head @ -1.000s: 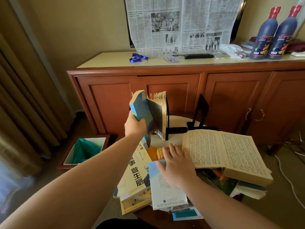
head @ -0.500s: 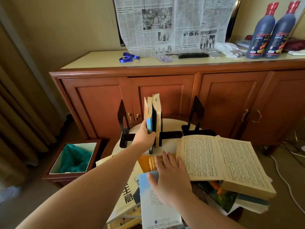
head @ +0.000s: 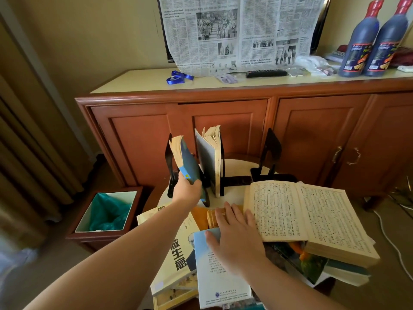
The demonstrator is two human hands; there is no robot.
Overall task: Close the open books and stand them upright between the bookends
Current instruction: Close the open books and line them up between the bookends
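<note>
A closed blue paperback book (head: pixel 186 163) is gripped by the left hand (head: pixel 186 190), tilted toward eleven o'clock, between the black metal bookends (head: pixel 269 154). The right hand (head: pixel 237 237), fingers flat and relaxed, is rested on the pale blue booklet (head: pixel 220 274) at six o'clock.

Hotel-like room with a wooden sideboard against a beige wall.

The sideboard (head: pixel 245 121) has reddish panel doors and a pale top holding two dark bottles (head: pixel 371 39), a remote (head: pixel 266 73) and a blue lanyard (head: pixel 177 77). A newspaper (head: pixel 241 32) hangs over a dark screen behind. Tan curtains (head: pixel 29 139) hang at left, beside a bin (head: pixel 107 211) with a green liner on brown carpet (head: pixel 44 260). White cables (head: pixel 388 233) trail at right.
</note>
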